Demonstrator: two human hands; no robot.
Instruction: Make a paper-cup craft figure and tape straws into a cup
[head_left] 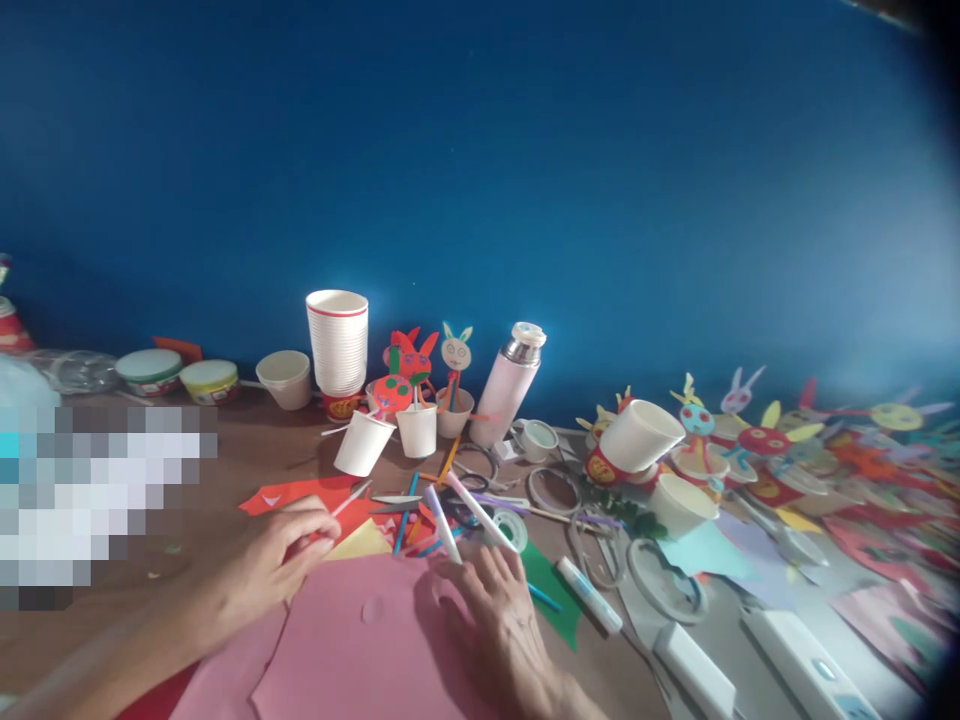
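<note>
the pink sheet [352,630] lies flat on the table [247,440]. by its far left corner, the left hand [281,555] has its thumb and fingers drawn close around a slim pale stick [352,497], whose far end points away from the sheet. the right hand [495,605] spreads palm down across the sheet's right side, fingers slightly bent over the near ends of a purple-capped marker [442,522] and a pink-capped marker [480,510]; i cannot tell whether it grips either one or only touches them. both markers slant out past the sheet's far edge.

just beyond the sheet's far left corner are red paper [300,492] and yellow paper [365,541]. near the sheet on its right lie green paper [555,600], a glue stick [590,596] and a white tape roll [509,531]. farther behind the sheet, a tilted white cup [364,443] stands beside an upright one, with a pink flask [510,385] leaning to their right and a tall stack of cups [337,345] to their left. well to the sheet's right, paper figures [769,441] rise from more cups, blurred toward the edge.
</note>
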